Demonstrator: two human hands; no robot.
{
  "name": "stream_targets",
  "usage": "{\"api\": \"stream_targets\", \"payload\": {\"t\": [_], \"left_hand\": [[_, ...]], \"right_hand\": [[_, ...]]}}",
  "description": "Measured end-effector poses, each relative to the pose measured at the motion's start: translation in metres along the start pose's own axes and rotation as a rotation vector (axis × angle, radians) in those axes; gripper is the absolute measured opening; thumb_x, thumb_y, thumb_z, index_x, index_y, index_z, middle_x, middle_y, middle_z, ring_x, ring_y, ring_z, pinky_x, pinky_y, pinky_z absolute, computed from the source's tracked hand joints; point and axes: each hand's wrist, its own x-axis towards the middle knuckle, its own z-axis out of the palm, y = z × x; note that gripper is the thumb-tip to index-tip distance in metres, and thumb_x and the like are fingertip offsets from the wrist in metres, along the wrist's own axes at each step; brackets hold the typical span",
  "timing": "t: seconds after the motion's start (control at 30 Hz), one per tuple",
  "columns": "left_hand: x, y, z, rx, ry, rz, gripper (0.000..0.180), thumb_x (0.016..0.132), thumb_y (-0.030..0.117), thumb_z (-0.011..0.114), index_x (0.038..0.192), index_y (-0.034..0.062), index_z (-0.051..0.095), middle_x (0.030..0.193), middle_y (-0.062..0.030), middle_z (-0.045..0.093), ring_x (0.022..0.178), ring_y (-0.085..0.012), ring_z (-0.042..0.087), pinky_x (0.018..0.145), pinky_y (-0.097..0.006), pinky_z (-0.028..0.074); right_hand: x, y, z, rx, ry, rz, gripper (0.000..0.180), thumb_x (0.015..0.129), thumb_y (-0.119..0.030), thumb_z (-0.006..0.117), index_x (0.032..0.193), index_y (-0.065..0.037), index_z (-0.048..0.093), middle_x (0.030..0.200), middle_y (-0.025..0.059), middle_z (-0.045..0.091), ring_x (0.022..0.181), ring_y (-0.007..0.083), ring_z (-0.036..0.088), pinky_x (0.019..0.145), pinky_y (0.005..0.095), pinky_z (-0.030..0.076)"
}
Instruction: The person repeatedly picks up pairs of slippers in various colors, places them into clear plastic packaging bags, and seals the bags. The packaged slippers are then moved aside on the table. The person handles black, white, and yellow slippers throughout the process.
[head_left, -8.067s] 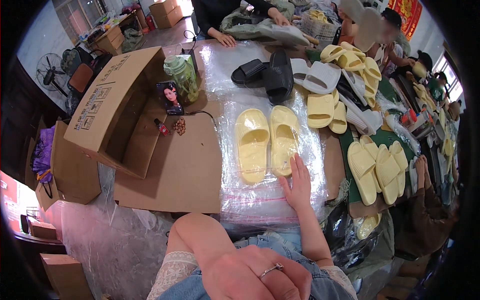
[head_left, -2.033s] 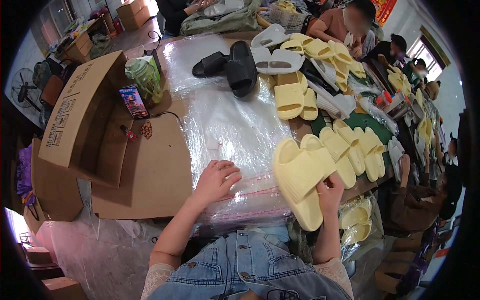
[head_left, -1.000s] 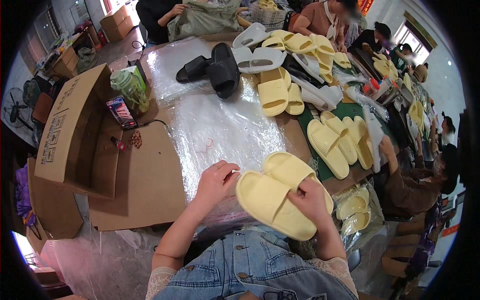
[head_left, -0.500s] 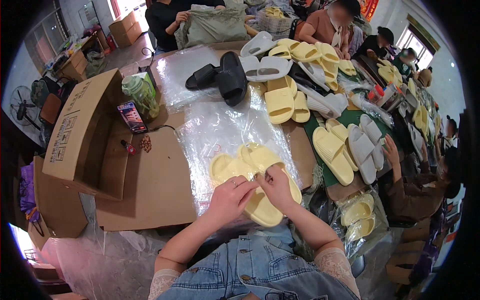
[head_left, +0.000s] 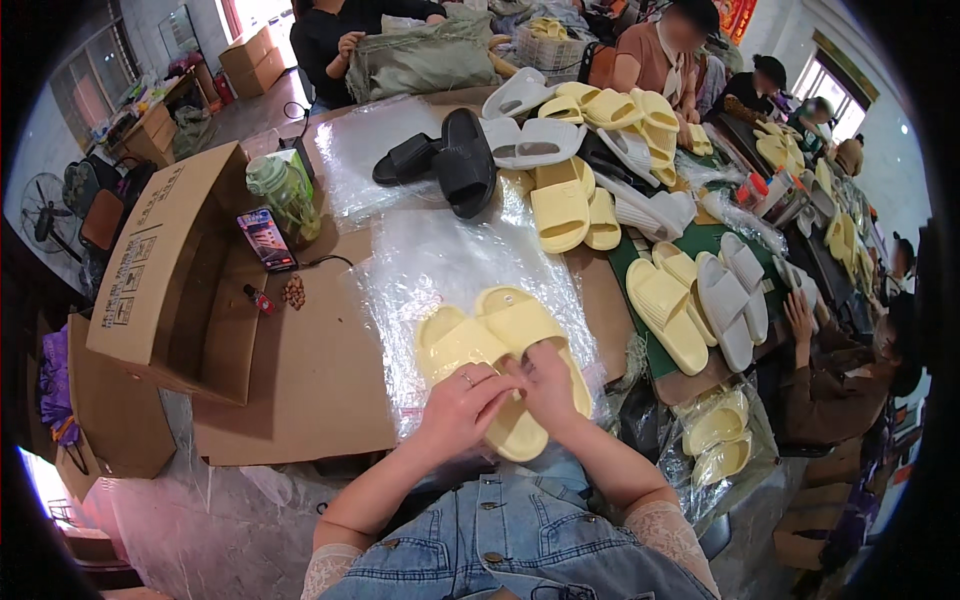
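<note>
A pair of pale yellow slide slippers (head_left: 518, 318) lies on a stack of clear plastic bags (head_left: 400, 270) right in front of me, toes pointing away. My left hand (head_left: 462, 402), with a ring on one finger, is closed in a pinch over the left slipper's near part. Against it my right hand (head_left: 549, 388) is curled over the right slipper, its fingertips meeting those of the left. Whatever is between the fingers is too small or hidden to make out. Farther back, a pair of black slide slippers (head_left: 466, 165) rests on more clear bags.
An open cardboard box (head_left: 165, 265) stands at left, beside a green bottle (head_left: 283, 190), a phone (head_left: 266, 240) and a small red bottle (head_left: 259, 299). Yellow, grey and white slippers (head_left: 560, 205) are heaped at the back right. A co-worker (head_left: 835, 375) sits at right; others work farther back.
My joined hands have shifted slightly, the right turning more downward and left. The yellow pair has moved a little toward me. At right, the co-worker's hand has moved.
</note>
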Motion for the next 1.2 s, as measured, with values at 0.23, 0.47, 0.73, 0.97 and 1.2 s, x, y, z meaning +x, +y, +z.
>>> {"api": "stream_targets", "payload": {"t": [0.23, 0.47, 0.73, 0.97, 1.2], "left_hand": [[-0.003, 0.001, -0.002, -0.323, -0.193, -0.052, 0.015, 0.088, 0.006, 0.072, 0.103, 0.0076, 0.077, 0.094, -0.0078, 0.069, 0.087, -0.0240, 0.067, 0.077, -0.034, 0.053], [-0.014, 0.002, 0.001, -0.372, -0.357, -0.030, 0.016, 0.090, 0.010, 0.072, 0.106, 0.0072, 0.075, 0.092, -0.0091, 0.068, 0.088, -0.0251, 0.066, 0.078, -0.035, 0.052], [0.009, 0.083, -0.075, -1.069, -0.515, -0.418, 0.036, 0.107, 0.025, 0.051, 0.116, -0.0044, 0.069, 0.111, -0.0148, 0.068, 0.101, -0.0234, 0.064, 0.089, -0.036, 0.051], [0.012, 0.162, -0.082, -2.146, -0.617, -0.561, 0.057, 0.110, 0.038, 0.039, 0.142, -0.0082, 0.046, 0.141, -0.0224, 0.054, 0.131, -0.0275, 0.053, 0.109, -0.039, 0.042], [0.001, 0.181, -0.083, -2.320, -0.729, -0.735, 0.072, 0.109, 0.047, 0.032, 0.155, -0.0082, 0.026, 0.158, -0.0236, 0.035, 0.149, -0.0299, 0.035, 0.121, -0.041, 0.030]], "right_hand": [[0.021, -0.007, 0.017, 0.019, 0.010, 0.034, 0.023, 0.091, -0.017, 0.071, 0.085, 0.000, 0.057, 0.084, 0.0201, 0.056, 0.079, 0.0419, 0.059, 0.068, 0.0481, 0.046], [0.059, -0.009, 0.035, -0.176, 0.075, -0.063, 0.025, 0.098, -0.024, 0.063, 0.096, 0.001, 0.058, 0.097, 0.0222, 0.058, 0.087, 0.0422, 0.059, 0.075, 0.0506, 0.048], [0.066, 0.024, 0.061, -0.252, 0.238, -0.165, 0.025, 0.096, -0.023, 0.066, 0.096, 0.000, 0.056, 0.095, 0.0209, 0.055, 0.089, 0.0418, 0.058, 0.078, 0.0517, 0.048], [0.067, 0.034, 0.064, -0.205, 0.219, -0.125, 0.025, 0.097, -0.025, 0.064, 0.100, -0.001, 0.056, 0.100, 0.0209, 0.055, 0.093, 0.0421, 0.057, 0.080, 0.0533, 0.047], [0.064, 0.033, 0.067, -0.218, 0.197, -0.071, 0.025, 0.096, -0.026, 0.065, 0.101, -0.003, 0.057, 0.099, 0.0191, 0.056, 0.094, 0.0405, 0.058, 0.080, 0.0523, 0.048]]}}
